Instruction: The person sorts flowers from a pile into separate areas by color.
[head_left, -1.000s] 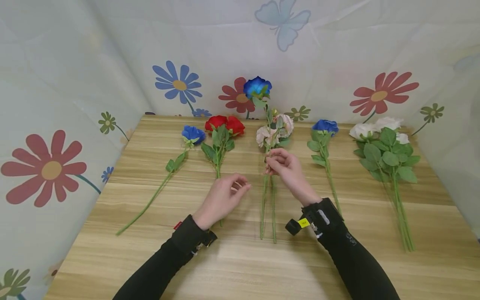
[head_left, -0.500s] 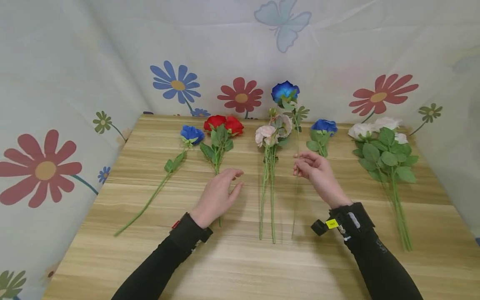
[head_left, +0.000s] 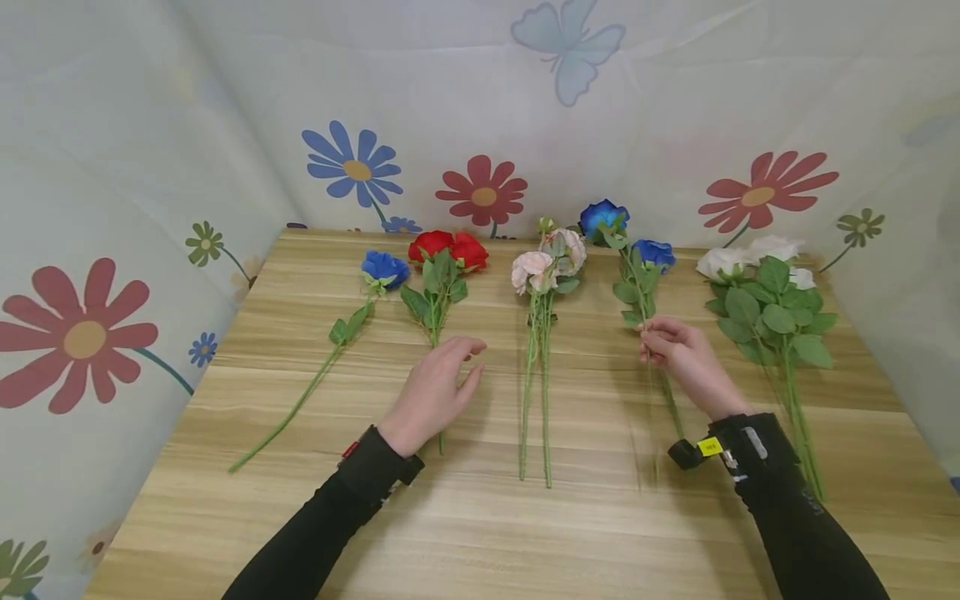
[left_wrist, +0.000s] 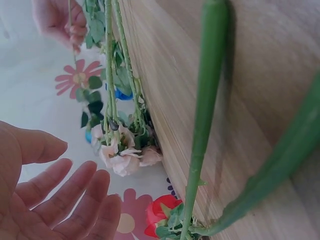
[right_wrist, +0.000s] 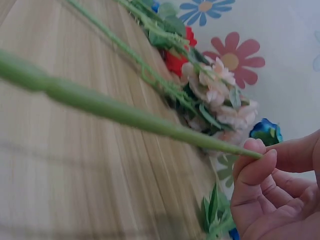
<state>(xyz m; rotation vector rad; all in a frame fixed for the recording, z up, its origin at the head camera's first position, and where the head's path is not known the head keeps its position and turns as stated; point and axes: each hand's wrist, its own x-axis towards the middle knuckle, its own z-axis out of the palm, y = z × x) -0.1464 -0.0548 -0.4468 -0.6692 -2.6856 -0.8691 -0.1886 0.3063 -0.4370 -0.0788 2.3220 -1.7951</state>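
Note:
My right hand (head_left: 686, 362) pinches the green stem of a blue rose (head_left: 603, 218) between thumb and fingers. In the right wrist view the stem (right_wrist: 120, 112) runs out from the fingertips toward the camera. The held bloom stands just left of another blue rose (head_left: 654, 253), which lies on the table, and the two stems overlap. My left hand (head_left: 435, 392) hovers over the lower stems of the red roses (head_left: 450, 248). Nothing is in its grasp, and its relaxed fingers (left_wrist: 82, 200) show in the left wrist view.
Pale pink roses (head_left: 547, 262) lie mid-table on the wooden tabletop (head_left: 480, 533). A single blue rose (head_left: 386, 268) lies at the left, its stem slanting toward the front. White roses (head_left: 757, 258) with broad leaves lie at the right. A flower-printed curtain (head_left: 637, 108) stands behind the table.
The right hand has carried the blue rose rightward, from above the pink roses to beside the right-hand blue rose, and its bloom is lower. The left hand has shifted slightly left.

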